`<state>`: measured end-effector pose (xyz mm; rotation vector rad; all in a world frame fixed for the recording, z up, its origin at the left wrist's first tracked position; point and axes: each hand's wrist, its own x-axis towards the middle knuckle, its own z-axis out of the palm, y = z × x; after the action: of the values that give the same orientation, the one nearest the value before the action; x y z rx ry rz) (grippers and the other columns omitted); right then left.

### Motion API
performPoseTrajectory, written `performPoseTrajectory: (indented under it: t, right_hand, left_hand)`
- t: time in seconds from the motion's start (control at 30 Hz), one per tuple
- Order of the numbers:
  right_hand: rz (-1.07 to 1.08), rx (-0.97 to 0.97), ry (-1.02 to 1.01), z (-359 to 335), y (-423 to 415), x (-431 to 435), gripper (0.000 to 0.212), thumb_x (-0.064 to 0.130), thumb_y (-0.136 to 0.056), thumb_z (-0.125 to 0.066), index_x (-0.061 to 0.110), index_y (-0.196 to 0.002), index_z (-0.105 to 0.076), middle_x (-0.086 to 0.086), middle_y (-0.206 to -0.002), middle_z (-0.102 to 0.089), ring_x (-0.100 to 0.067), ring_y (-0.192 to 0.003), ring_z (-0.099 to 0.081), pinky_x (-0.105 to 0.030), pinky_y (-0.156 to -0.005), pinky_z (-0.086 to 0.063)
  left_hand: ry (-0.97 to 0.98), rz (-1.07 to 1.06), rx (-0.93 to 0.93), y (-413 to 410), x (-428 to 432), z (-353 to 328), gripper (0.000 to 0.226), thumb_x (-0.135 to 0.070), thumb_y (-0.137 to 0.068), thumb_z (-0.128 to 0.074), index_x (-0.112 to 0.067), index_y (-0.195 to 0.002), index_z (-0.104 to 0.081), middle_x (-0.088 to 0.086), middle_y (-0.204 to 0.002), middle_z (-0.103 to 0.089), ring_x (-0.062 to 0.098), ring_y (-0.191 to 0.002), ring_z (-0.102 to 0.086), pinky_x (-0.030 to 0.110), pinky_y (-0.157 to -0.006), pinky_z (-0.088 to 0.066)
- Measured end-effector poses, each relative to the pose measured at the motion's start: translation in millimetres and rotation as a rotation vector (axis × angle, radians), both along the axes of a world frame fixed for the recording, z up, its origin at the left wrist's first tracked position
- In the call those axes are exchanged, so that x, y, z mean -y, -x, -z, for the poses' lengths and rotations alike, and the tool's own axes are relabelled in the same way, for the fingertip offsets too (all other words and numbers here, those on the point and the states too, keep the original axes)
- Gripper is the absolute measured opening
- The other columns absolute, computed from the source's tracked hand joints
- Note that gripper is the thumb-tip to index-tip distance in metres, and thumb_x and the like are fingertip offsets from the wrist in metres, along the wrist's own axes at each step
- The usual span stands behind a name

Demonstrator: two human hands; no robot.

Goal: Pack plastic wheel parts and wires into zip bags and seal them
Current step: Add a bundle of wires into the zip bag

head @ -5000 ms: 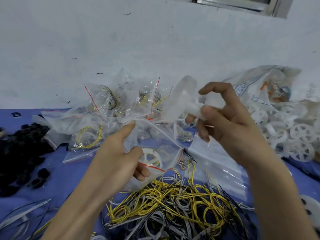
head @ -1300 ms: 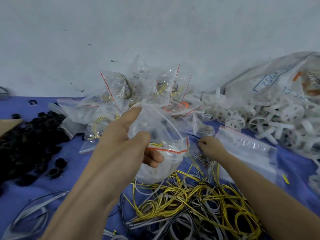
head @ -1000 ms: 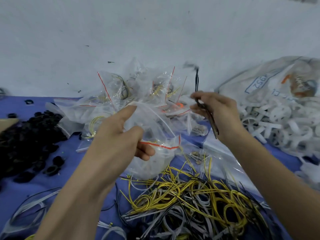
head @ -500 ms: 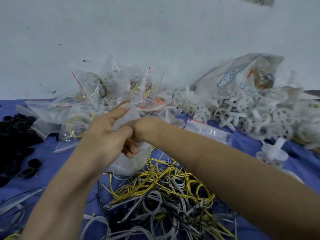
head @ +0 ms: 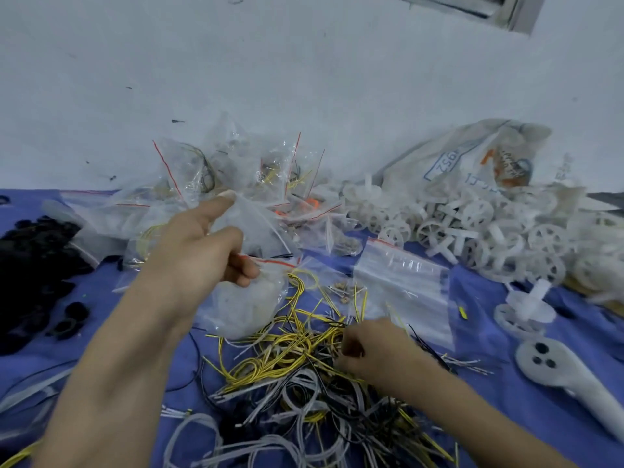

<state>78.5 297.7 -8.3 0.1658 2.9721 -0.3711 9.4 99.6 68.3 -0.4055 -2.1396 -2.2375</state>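
A: How is the bag (head: 250, 298) held?

B: It is gripped by the left hand (head: 199, 261) above the blue cloth (head: 483, 325). The near lip is pinched between the thumb and curled fingers, and the far lip is propped up by the straightened forefinger, so the mouth is held open. Something pale can be made out inside, but what it is cannot be told.

A: And the right hand (head: 368, 349)?

B: It is sunk into the wires (head: 287, 359), knuckles up and fingers curled downward. The fingertips are hidden, so it cannot be told whether a wire is pinched.

A: On which relation is the next move thought to turn?

B: On where the mouth lies from that hand. The mouth is found up and to the left of it, above the pile, with the red zip line (head: 270, 263) run roughly left to right. The bag's body hangs down from there to the pile's edge.

A: Which hand is favoured for the wires?

B: The right, since it is already among them and the left is taken up with the bag. A wire would probably have to be drawn clear of the tangle, carried up and leftward, and fed in end first along the bag's hanging length.

A: And the wheels (head: 472, 231)?

B: They are heaped well to the right by the wall, so they too are nearer the right hand.
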Motion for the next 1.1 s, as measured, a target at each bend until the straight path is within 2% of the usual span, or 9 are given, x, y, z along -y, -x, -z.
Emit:
performPoseTrajectory:
  t: [0.13,0.2,0.27,0.3,0.4,0.53,0.6,0.9,1.1]
  right_hand:
    - [0.025,-0.050,0.008,21.0,2.4,-4.2,0.014,0.026,-0.087,-0.061,0.015,-0.095,-0.061,-0.005,-0.099,-0.065,-0.023,-0.093,-0.060,-0.030,-0.077,-0.047]
    - [0.010,-0.065,0.053,15.8,4.7,-6.4,0.012,0.019,-0.084,-0.061,0.015,-0.095,-0.064,-0.003,-0.096,-0.067,-0.017,-0.086,-0.060,-0.024,-0.072,-0.047]
    - [-0.005,-0.119,0.146,0.2,3.7,-10.6,0.010,0.017,-0.081,-0.064,0.019,-0.091,-0.066,0.005,-0.082,-0.065,-0.008,-0.071,-0.057,-0.016,-0.062,-0.044]
    - [-0.014,-0.161,0.182,-10.9,2.0,-13.3,0.010,0.016,-0.080,-0.065,0.023,-0.087,-0.064,0.010,-0.075,-0.062,-0.003,-0.065,-0.055,-0.013,-0.058,-0.042]
    - [-0.050,-0.341,0.275,-46.7,-3.2,-21.5,0.018,0.012,-0.080,-0.067,0.029,-0.079,-0.061,0.010,-0.065,-0.059,0.000,-0.055,-0.052,-0.014,-0.053,-0.041]
    - [-0.058,-0.695,0.516,-87.2,-0.4,-32.2,0.027,-0.001,-0.087,-0.057,0.024,-0.095,-0.065,0.003,-0.062,-0.059,-0.005,-0.053,-0.059,-0.021,-0.062,-0.053]
    - [-0.076,-0.772,0.752,-100.1,-0.4,-33.0,0.033,-0.005,-0.091,-0.050,0.022,-0.093,-0.069,0.002,-0.064,-0.062,-0.011,-0.059,-0.065,-0.022,-0.062,-0.056]
    - [-0.260,-0.270,1.927,-91.2,14.1,17.8,0.013,0.004,-0.066,-0.054,0.004,-0.064,-0.067,-0.007,-0.068,-0.066,-0.017,-0.064,-0.067,-0.018,-0.056,-0.054]
    - [-0.183,-0.151,1.737,-56.4,45.1,49.6,0.019,0.002,-0.077,-0.050,0.002,-0.076,-0.069,-0.012,-0.079,-0.066,-0.020,-0.078,-0.064,-0.025,-0.078,-0.055]
  left_hand:
    - [0.058,0.022,-0.014,-0.9,2.2,2.3,0.061,0.012,-0.085,-0.037,-0.013,-0.140,-0.041,0.006,-0.040,-0.054,0.014,-0.034,-0.051,0.019,-0.036,-0.041]
    - [0.161,0.024,-0.046,0.0,5.7,3.4,0.055,0.004,-0.090,-0.045,-0.015,-0.141,-0.041,0.015,-0.078,-0.070,0.016,-0.037,-0.054,0.021,-0.038,-0.045]
    - [0.372,0.017,-0.186,2.0,12.3,5.0,0.055,-0.021,-0.091,-0.058,-0.019,-0.143,-0.040,-0.008,-0.141,-0.047,0.017,-0.045,-0.061,0.029,-0.050,-0.053]
    - [0.483,0.041,-0.252,0.5,16.0,3.6,0.067,-0.040,-0.083,-0.062,-0.021,-0.142,-0.039,-0.021,-0.149,-0.032,0.015,-0.051,-0.065,0.031,-0.057,-0.054]
    - [0.616,0.108,-0.315,-3.2,24.2,-1.7,0.097,-0.058,-0.046,-0.068,-0.028,-0.136,-0.047,-0.031,-0.135,-0.040,-0.004,-0.065,-0.066,0.018,-0.071,-0.050]
    - [0.634,0.080,-0.382,-0.2,25.6,1.1,0.030,-0.017,-0.068,-0.080,-0.029,-0.093,-0.070,-0.008,-0.101,-0.069,-0.001,-0.077,-0.065,0.010,-0.075,-0.048]
    - [0.640,0.050,-0.442,0.7,25.5,1.5,0.022,-0.007,-0.073,-0.076,-0.028,-0.074,-0.069,-0.005,-0.086,-0.071,0.003,-0.074,-0.065,0.015,-0.073,-0.050]
    - [0.594,0.095,-0.489,-1.3,20.0,1.5,0.020,-0.009,-0.082,-0.068,-0.026,-0.072,-0.067,-0.011,-0.090,-0.067,0.005,-0.068,-0.064,0.028,-0.074,-0.051]
    - [0.566,0.151,-0.576,3.2,22.1,4.5,0.016,-0.003,-0.084,-0.065,-0.016,-0.075,-0.068,-0.006,-0.110,-0.062,0.002,-0.111,-0.055,0.027,-0.086,-0.049]
